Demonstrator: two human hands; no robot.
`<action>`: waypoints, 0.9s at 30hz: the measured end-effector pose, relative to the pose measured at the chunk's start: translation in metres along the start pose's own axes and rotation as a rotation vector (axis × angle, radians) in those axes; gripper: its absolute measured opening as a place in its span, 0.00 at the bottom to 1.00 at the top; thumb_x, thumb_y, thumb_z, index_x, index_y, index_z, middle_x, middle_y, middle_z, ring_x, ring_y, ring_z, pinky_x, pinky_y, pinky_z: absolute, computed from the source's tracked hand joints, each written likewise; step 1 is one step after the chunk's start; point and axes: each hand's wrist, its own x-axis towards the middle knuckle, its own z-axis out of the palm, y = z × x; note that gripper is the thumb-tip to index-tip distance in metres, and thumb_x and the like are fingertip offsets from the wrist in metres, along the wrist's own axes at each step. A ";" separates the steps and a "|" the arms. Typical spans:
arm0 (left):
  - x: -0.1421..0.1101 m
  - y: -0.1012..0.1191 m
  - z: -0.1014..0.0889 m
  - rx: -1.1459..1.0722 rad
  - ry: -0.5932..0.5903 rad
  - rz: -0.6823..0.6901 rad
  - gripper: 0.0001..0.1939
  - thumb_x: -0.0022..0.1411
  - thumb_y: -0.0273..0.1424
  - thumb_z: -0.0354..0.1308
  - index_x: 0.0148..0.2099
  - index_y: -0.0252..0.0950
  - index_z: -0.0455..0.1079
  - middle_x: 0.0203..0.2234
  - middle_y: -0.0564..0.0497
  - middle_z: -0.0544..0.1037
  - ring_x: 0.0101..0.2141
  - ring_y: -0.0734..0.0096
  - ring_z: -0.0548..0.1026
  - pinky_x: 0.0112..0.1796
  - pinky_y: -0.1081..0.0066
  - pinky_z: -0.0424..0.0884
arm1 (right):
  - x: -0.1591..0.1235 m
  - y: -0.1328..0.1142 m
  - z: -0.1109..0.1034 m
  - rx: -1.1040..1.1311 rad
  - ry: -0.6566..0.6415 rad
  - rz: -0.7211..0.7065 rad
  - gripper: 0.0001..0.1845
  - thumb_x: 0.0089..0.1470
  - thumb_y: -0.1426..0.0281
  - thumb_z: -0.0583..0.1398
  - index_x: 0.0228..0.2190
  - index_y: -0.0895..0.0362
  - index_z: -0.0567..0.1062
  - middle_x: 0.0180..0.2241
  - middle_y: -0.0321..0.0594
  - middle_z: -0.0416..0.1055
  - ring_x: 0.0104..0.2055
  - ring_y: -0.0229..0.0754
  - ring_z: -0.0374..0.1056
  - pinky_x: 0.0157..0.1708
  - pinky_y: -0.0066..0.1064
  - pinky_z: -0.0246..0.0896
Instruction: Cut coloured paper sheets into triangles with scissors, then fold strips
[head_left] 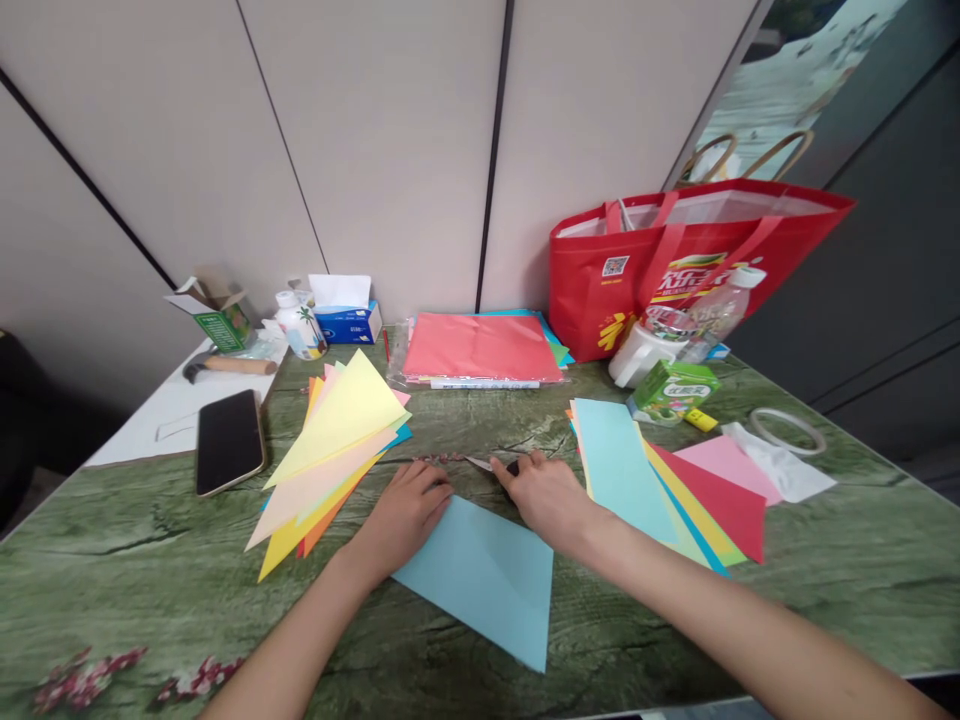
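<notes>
A light-blue sheet of paper (487, 575) lies slanted on the table in front of me. My left hand (409, 510) is closed at its upper left corner, fingers bent together and pressing the sheet. Above its upper right edge, my right hand (546, 495) is closed around the dark handle of a small knife (481, 464). The pointed metal blade sticks out to the left, toward my left hand, and most of the handle is hidden by the fingers. On the left is a fan of coloured paper (337, 440), yellow on top. Another fan (622, 465), light blue on top, lies beyond my right wrist.
A phone (230, 442), a hammer (232, 366), a white bottle (300, 325) and a tissue box (349, 322) stand or lie at the left. Wrapped red paper (476, 347) is at the back. A red bag (600, 280), green box (673, 391) and tape roll (787, 431) are at the right.
</notes>
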 end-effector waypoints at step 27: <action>0.006 0.004 -0.004 -0.042 -0.073 -0.045 0.06 0.62 0.29 0.50 0.34 0.37 0.68 0.33 0.49 0.70 0.38 0.64 0.66 0.41 0.61 0.63 | -0.003 -0.014 0.003 0.010 -0.022 0.050 0.27 0.53 0.82 0.50 0.56 0.64 0.61 0.36 0.60 0.74 0.38 0.53 0.71 0.28 0.34 0.64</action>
